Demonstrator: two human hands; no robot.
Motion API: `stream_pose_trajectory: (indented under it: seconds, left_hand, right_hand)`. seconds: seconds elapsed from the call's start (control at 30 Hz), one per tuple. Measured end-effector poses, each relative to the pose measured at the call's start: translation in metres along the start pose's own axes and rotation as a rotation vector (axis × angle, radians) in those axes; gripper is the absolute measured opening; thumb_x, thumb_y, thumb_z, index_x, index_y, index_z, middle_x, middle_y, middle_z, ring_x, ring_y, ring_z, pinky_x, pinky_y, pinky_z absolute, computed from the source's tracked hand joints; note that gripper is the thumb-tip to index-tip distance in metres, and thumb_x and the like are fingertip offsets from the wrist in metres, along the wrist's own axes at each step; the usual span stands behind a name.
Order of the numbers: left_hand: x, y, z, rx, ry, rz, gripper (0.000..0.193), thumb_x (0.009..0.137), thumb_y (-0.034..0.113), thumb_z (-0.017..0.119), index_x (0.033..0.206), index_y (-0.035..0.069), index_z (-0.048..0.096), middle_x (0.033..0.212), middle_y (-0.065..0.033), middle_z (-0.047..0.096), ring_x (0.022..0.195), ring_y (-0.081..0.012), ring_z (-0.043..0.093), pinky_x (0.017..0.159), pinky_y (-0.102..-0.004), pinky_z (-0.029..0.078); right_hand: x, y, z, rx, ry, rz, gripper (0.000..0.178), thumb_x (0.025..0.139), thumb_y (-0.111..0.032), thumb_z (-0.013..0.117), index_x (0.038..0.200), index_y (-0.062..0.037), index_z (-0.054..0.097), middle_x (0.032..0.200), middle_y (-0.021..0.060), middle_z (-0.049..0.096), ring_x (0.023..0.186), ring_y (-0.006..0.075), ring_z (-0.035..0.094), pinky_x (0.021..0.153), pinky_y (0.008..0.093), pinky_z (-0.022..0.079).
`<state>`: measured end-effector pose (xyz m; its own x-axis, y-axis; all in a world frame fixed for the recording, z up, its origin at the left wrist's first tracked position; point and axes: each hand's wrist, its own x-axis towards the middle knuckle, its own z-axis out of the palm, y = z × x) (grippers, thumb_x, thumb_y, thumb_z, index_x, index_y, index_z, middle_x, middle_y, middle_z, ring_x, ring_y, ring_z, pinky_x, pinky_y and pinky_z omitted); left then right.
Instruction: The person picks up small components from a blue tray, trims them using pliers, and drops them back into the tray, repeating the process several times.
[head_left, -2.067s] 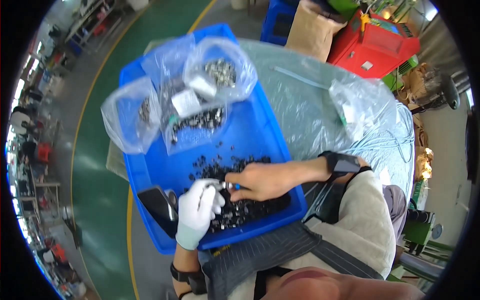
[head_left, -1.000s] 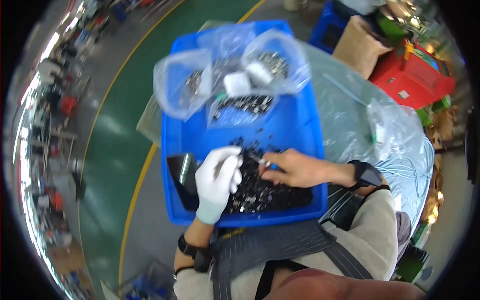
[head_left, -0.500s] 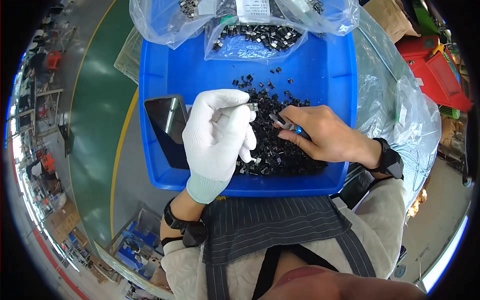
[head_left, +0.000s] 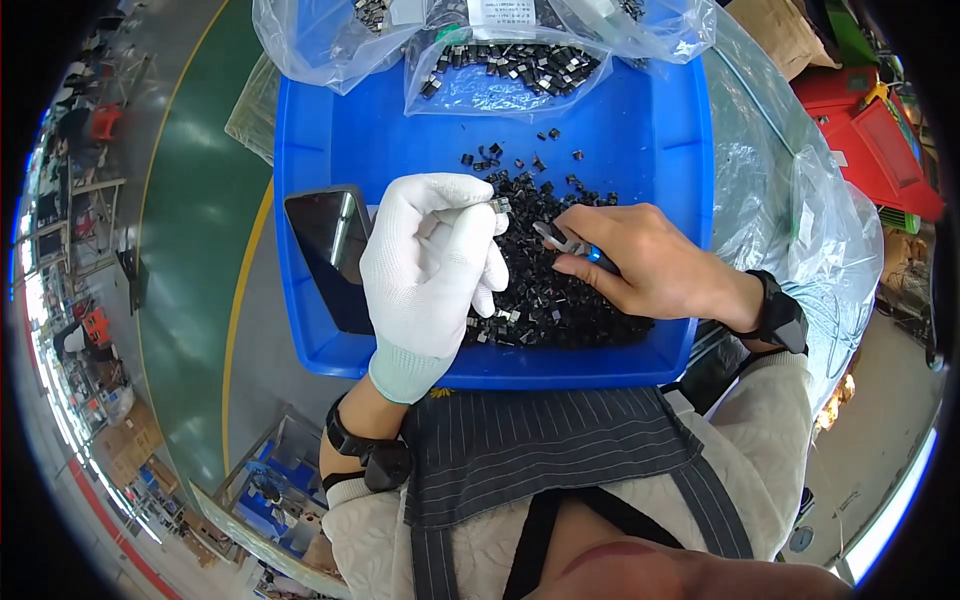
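My left hand (head_left: 435,262), in a white glove, pinches a small dark part (head_left: 498,205) between thumb and fingertips over a blue tray (head_left: 640,150). My right hand (head_left: 640,265), bare, grips small cutters with a blue handle (head_left: 572,243), their tip pointing toward the held part. Under both hands lies a heap of small black parts (head_left: 555,295) in the tray's near half.
A black phone (head_left: 330,250) leans inside the tray's left wall. Clear plastic bags of black parts (head_left: 510,60) lie across the tray's far end. More clear plastic (head_left: 800,220) covers the surface on the right, and a red box (head_left: 880,130) stands beyond it.
The view has swung down and closer onto the tray. My hands stayed over the heap; the gloved fingers now hold a part up near the cutters' tip.
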<state>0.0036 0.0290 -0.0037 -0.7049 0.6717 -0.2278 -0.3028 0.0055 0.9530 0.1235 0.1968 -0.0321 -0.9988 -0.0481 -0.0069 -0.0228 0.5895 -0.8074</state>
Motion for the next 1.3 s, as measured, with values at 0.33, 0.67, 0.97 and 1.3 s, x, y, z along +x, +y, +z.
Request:
stream_pose_trajectory:
  seconds: [0.33,0.67,0.97,1.3]
  left_hand:
    - [-0.002,-0.018,-0.004,0.217,0.01,0.339,0.019,0.084,-0.005,0.061,0.101,0.003,0.057,0.101,-0.008,0.059,0.071,-0.0063,0.057,0.052,-0.0179,0.044]
    - [-0.001,-0.024,-0.001,0.469,0.059,0.562,0.019,0.081,-0.006,0.064,0.097,0.003,0.061,0.097,-0.0078,0.061,0.064,-0.0061,0.052,0.053,-0.02,0.042]
    - [0.003,-0.029,-0.002,0.728,-0.037,0.471,0.014,0.082,-0.002,0.064,0.094,0.005,0.059,0.088,-0.0062,0.061,0.064,-0.0108,0.059,0.056,-0.0228,0.046]
    - [-0.002,-0.001,-0.023,0.748,-0.092,0.377,0.007,0.085,0.003,0.062,0.091,0.004,0.059,0.079,-0.0028,0.061,0.067,-0.0061,0.058,0.062,-0.0218,0.046]
  right_hand:
    - [0.0,0.0,0.003,0.001,0.011,-0.019,0.025,0.084,-0.012,0.066,0.099,0.0027,0.054,0.081,0.0201,0.06,0.076,0.0391,0.06,0.064,0.0422,0.047]
    - [-0.001,0.003,0.002,-0.012,0.012,-0.017,0.024,0.084,-0.011,0.066,0.099,0.0028,0.054,0.079,0.0189,0.059,0.074,0.0377,0.059,0.064,0.0414,0.047]
    - [-0.001,0.003,0.008,-0.069,0.06,-0.122,0.025,0.081,-0.008,0.068,0.1,0.002,0.055,0.08,0.0155,0.058,0.072,0.0346,0.059,0.063,0.04,0.047]
    - [0.001,0.004,0.02,-0.208,0.116,-0.127,0.022,0.081,-0.005,0.066,0.099,0.0004,0.056,0.081,0.0141,0.059,0.073,0.0322,0.06,0.062,0.0387,0.048]
